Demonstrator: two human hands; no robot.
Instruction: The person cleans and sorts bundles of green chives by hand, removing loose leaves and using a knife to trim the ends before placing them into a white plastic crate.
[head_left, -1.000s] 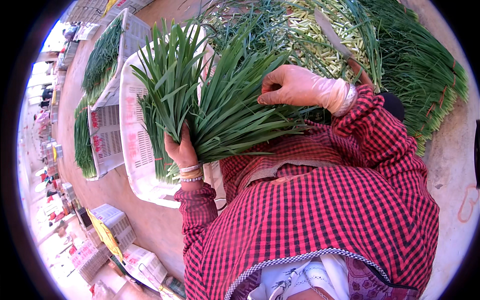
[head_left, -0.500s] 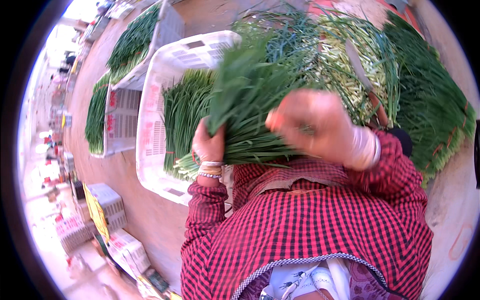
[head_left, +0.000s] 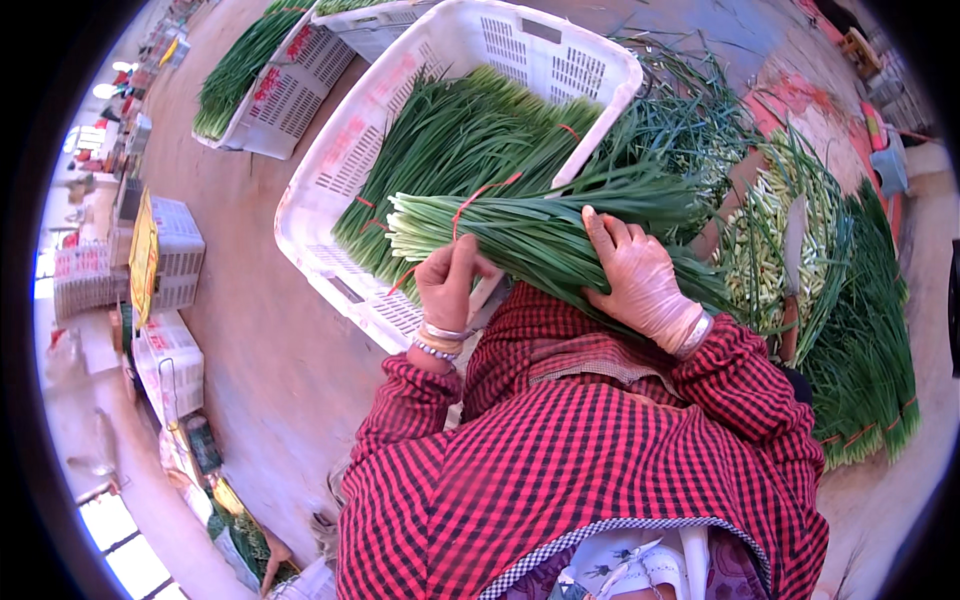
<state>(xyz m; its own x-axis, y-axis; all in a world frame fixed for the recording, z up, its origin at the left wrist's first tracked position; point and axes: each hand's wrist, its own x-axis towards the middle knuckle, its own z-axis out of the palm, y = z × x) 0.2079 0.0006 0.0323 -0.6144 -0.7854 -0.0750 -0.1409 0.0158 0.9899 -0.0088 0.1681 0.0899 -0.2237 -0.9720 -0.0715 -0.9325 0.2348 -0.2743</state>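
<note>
Seemingly for steadiness, right hand [head_left: 646, 280] grips the leek-like bundle [head_left: 535, 232] over the white crate's [head_left: 308, 208] near-right edge, left hand [head_left: 443, 288] pinching near its red tie [head_left: 485, 188].

L hand [head_left: 447, 285] pinching, R hand [head_left: 645, 275] clasping

Crate [head_left: 375, 125] is smooth plastic with a bit of shine, checked top [head_left: 560, 470] looks like matt woven cloth. Thin glove [head_left: 648, 288] is kinda glossy, knife blade [head_left: 796, 240] smooth metal, handle [head_left: 790, 325] wood-looking, floor [head_left: 260, 340] mostly matt.
</note>
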